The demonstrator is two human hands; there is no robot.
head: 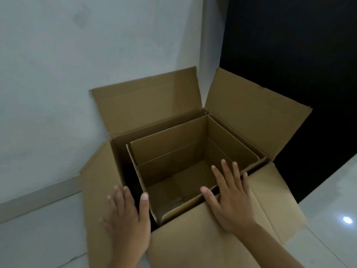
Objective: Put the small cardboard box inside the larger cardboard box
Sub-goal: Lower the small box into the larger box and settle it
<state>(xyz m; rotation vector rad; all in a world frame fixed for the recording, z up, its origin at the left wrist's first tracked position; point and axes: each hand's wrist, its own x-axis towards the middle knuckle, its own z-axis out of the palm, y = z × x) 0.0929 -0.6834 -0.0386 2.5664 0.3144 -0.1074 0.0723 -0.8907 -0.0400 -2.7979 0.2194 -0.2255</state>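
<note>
Cardboard sits inside cardboard: the small box is already down in the big box. Both hands, the left hand and right hand, are spread flat by the small box's near rim, holding nothing. Next, I think, just lift them away.

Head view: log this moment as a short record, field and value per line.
setting: pale floor by a light wall
larger cardboard box: open, four flaps spread outward
small cardboard box: sits inside the larger one, open, empty as far as visible, set toward its right side
gap: dark space along the left and far sides between the boxes
left hand: open, flat, fingers spread, thumb at the small box's near left corner
right hand: open, fingers spread over the small box's near edge
task state: the small box appears placed
</note>
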